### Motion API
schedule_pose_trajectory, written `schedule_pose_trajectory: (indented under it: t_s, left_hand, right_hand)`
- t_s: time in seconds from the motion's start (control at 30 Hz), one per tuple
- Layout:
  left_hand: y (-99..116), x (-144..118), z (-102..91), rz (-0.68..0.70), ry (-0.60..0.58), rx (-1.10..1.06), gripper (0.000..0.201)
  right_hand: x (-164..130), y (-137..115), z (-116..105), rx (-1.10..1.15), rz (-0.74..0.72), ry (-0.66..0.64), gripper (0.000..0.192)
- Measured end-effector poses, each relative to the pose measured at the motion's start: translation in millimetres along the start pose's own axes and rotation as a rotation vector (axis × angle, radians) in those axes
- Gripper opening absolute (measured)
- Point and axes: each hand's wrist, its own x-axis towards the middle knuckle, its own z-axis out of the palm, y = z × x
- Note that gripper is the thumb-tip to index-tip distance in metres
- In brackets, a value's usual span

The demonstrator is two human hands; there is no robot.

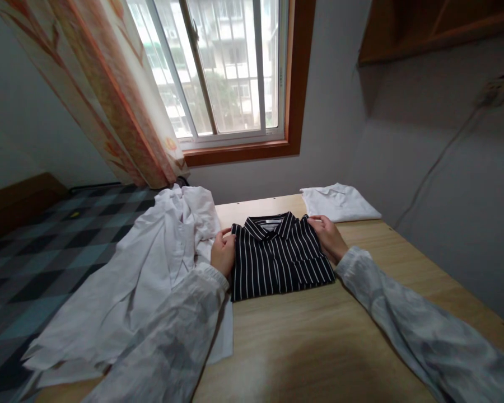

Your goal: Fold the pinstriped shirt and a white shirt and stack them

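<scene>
Striped shirt (279, 257) lies folded on table (319, 336); left hand (222, 252) and right hand (330, 235) grip its edges; crumpled white shirts (151, 268) remain unfolded left.

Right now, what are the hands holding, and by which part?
Both hands are on the folded striped shirt: left hand at its left edge near the shoulder, right hand at its right shoulder. Whether the fingers grip or only press cannot be told.

Home bedroom: bed (46, 240), curtained window (218, 73), shirts on table (319, 336).
</scene>
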Motion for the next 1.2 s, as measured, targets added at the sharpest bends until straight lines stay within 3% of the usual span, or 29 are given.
schedule_pose_trajectory:
  t_s: [0.17, 0.27, 0.43, 0.57, 0.73, 0.87, 0.93, 1.03, 1.1, 1.2]
  left_hand:
    - [9, 20, 7.4, -0.120, -0.089, -0.010, 0.047]
    - [6, 25, 11.6, -0.067, -0.146, -0.015, 0.047]
    - [-9, 26, 9.3, -0.008, -0.118, -0.061, 0.046]
    - [-14, 32, 5.7, -0.029, -0.096, -0.025, 0.039]
    - [-17, 32, 9.4, 0.033, -0.013, -0.016, 0.048]
    - [2, 11, 9.0, 0.335, -0.034, 0.223, 0.059]
    - [20, -5, 7.9, 0.554, -0.134, 0.361, 0.062]
    - [39, -28, 8.3, 0.742, -0.418, 0.520, 0.063]
    - [39, -36, 9.7, 0.775, -0.573, 0.600, 0.066]
    - [22, -37, 11.0, 0.712, -0.652, 0.659, 0.070]
  right_hand:
    - [15, -6, 11, -0.073, 0.037, -0.098, 0.045]
    - [16, -6, 14, -0.008, 0.043, -0.121, 0.049]
    - [14, -3, 10, 0.266, 0.110, -0.165, 0.047]
    - [15, 3, 11, 0.207, 0.125, -0.219, 0.041]
    - [18, 8, 10, 0.070, -0.044, 0.016, 0.052]
    - [9, -16, 1, -0.030, -0.198, 0.092, 0.045]
    - [-2, -39, 0, -0.161, -0.334, 0.003, 0.040]
    - [-24, -66, 7, -0.376, -0.581, -0.288, 0.044]
    - [-39, -71, 15, -0.505, -0.693, -0.476, 0.055]
    - [-51, -56, 25, -0.644, -0.696, -0.622, 0.072]
